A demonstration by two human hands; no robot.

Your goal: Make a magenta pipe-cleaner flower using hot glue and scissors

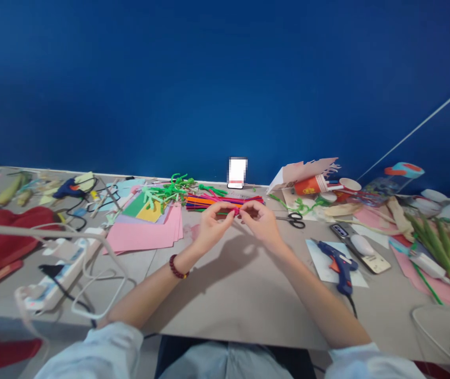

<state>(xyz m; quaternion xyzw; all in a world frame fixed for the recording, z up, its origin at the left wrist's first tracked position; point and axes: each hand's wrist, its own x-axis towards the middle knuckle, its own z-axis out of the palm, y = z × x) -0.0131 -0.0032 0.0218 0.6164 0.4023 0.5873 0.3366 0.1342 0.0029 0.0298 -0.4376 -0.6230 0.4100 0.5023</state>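
Note:
My left hand (212,225) and my right hand (263,225) meet over the middle of the table, fingertips pinched. Between them is a small magenta pipe cleaner piece (237,211), curled or bunched up; its exact shape is too small to make out. Just behind my fingers lies a bundle of pipe cleaners (199,201) in orange, purple, pink and red. Green pipe cleaner shapes (173,187) are heaped to its left. Black-handled scissors (296,220) rest to the right of my right hand, their blades pointing towards it.
A phone (237,172) stands against the blue wall. Pink paper sheets (141,235) and a white power strip (65,271) with cables are on the left. On the right are a blue glue gun (341,263), another phone (375,261), paper cups (311,185) and corn husks (441,247).

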